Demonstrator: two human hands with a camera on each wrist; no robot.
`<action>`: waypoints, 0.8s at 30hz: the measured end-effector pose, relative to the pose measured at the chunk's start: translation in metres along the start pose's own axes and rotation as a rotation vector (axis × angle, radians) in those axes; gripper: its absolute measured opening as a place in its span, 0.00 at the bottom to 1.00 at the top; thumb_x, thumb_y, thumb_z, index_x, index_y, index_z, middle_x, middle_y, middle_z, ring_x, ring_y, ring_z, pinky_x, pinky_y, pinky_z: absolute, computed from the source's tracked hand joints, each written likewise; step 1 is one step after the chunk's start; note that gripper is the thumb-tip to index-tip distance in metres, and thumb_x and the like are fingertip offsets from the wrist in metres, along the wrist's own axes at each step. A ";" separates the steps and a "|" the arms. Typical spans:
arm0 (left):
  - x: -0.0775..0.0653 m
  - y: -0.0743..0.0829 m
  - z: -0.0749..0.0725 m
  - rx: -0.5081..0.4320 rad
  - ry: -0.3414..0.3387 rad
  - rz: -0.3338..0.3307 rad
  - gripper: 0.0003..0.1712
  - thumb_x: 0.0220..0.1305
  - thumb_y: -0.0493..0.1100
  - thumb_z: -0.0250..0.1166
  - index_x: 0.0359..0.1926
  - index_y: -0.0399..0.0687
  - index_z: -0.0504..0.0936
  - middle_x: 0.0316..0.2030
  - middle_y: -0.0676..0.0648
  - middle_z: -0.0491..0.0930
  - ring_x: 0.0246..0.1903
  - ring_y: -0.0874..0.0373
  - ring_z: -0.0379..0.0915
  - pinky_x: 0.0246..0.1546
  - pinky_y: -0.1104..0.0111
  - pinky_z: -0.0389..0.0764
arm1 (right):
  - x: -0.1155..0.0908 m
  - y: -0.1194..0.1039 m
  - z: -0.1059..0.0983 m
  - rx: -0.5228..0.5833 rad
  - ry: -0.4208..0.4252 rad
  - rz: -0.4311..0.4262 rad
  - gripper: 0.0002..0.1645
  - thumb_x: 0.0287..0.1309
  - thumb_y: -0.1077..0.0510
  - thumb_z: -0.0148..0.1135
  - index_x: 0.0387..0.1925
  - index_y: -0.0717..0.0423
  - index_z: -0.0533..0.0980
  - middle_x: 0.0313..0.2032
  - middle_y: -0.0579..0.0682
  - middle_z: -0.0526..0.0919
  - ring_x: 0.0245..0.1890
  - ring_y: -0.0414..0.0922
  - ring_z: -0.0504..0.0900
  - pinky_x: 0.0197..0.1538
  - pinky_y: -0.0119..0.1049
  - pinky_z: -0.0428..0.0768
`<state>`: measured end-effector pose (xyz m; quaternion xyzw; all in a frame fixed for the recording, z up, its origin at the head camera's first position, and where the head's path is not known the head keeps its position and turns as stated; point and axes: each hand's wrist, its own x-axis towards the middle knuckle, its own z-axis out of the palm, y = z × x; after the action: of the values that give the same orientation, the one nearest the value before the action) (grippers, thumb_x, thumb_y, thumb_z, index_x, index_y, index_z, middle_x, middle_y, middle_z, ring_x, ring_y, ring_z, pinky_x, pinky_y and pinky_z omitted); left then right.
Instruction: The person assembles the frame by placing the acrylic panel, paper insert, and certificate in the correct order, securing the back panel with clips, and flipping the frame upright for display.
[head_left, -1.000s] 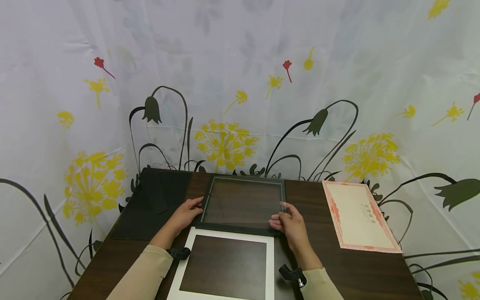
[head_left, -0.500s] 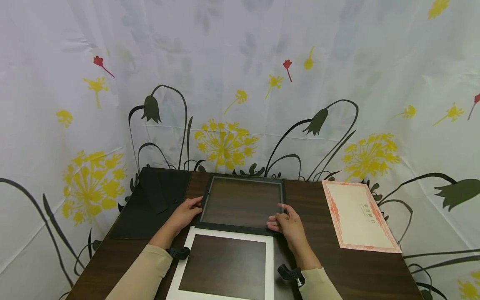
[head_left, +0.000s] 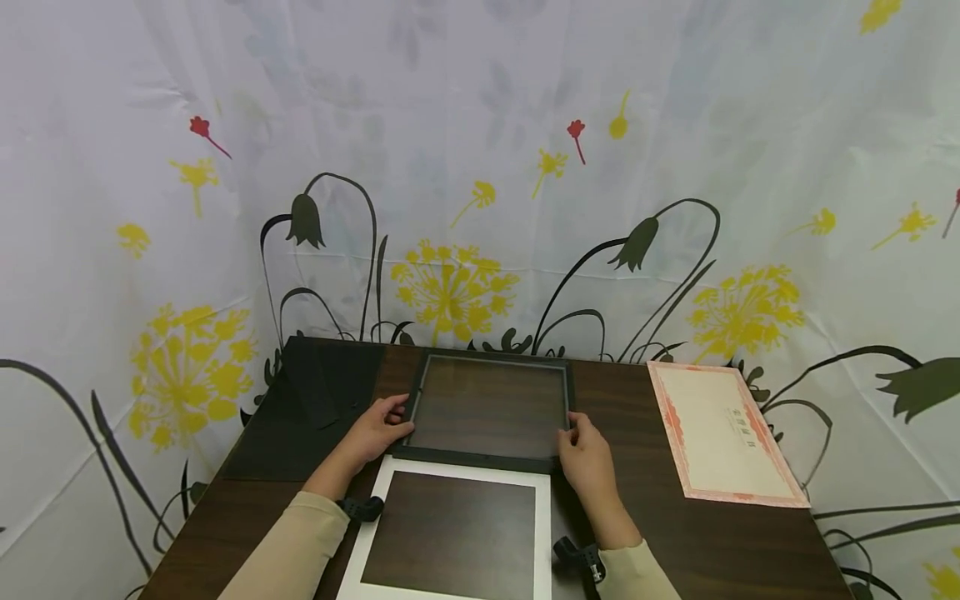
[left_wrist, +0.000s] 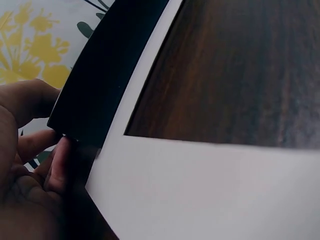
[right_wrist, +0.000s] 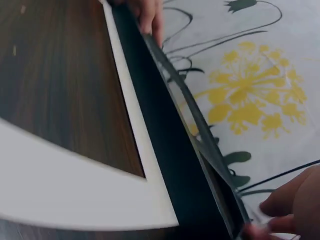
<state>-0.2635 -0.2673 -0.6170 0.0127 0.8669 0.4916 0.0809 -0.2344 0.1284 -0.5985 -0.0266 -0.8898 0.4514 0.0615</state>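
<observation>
A black picture frame [head_left: 480, 460] with a clear pane in it lies toward the back of the table. My left hand [head_left: 375, 432] grips its left side; in the left wrist view, thumb and fingers meet around the corner of the black frame edge [left_wrist: 100, 80]. At the right side, my right hand [head_left: 588, 462] holds the rim near the front corner, and its fingertips [right_wrist: 272, 205] show beside that corner in the right wrist view. Directly in front of the frame lies a white mat [head_left: 542, 533] with a rectangular opening, the dark wood showing through.
A black backing board [head_left: 262, 442] with a stand strip lies at the table's left. On the right is a cream certificate sheet [head_left: 705, 433] with an orange-red border. Behind the brown table [head_left: 750, 550] hangs a white flowered curtain [head_left: 465, 100].
My right hand has moved from hovering over the frame's right corner, fingers spread, to holding its right edge. The left hand stays at the left edge.
</observation>
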 end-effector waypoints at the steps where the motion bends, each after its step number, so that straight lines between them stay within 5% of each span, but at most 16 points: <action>1: 0.000 0.000 0.000 0.011 0.006 0.006 0.39 0.68 0.45 0.68 0.76 0.46 0.64 0.60 0.39 0.70 0.57 0.46 0.71 0.56 0.56 0.76 | 0.000 0.001 -0.001 -0.087 0.030 -0.020 0.25 0.67 0.55 0.63 0.62 0.57 0.76 0.36 0.52 0.77 0.22 0.44 0.71 0.26 0.36 0.70; 6: 0.001 0.000 0.002 0.033 0.055 0.020 0.39 0.66 0.44 0.69 0.74 0.44 0.66 0.58 0.39 0.71 0.55 0.47 0.71 0.53 0.60 0.75 | 0.002 0.007 0.000 -0.241 0.056 -0.058 0.26 0.63 0.55 0.68 0.61 0.54 0.76 0.43 0.56 0.70 0.22 0.45 0.69 0.25 0.36 0.66; 15: -0.001 0.002 0.002 0.037 0.032 0.015 0.39 0.67 0.44 0.68 0.75 0.45 0.64 0.59 0.38 0.70 0.55 0.46 0.70 0.55 0.56 0.74 | 0.003 0.022 0.006 -0.175 0.037 -0.115 0.25 0.65 0.56 0.65 0.63 0.49 0.76 0.41 0.52 0.63 0.22 0.46 0.68 0.26 0.37 0.66; 24: -0.009 0.000 -0.001 -0.008 -0.097 0.068 0.51 0.65 0.55 0.71 0.80 0.64 0.52 0.59 0.44 0.64 0.54 0.49 0.62 0.52 0.58 0.71 | 0.008 0.043 -0.001 -0.058 -0.003 -0.140 0.24 0.66 0.53 0.67 0.62 0.42 0.78 0.39 0.51 0.67 0.31 0.45 0.65 0.36 0.37 0.66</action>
<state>-0.2550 -0.2693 -0.6155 0.0657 0.8592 0.4962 0.1064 -0.2421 0.1554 -0.6325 0.0344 -0.9023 0.4200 0.0908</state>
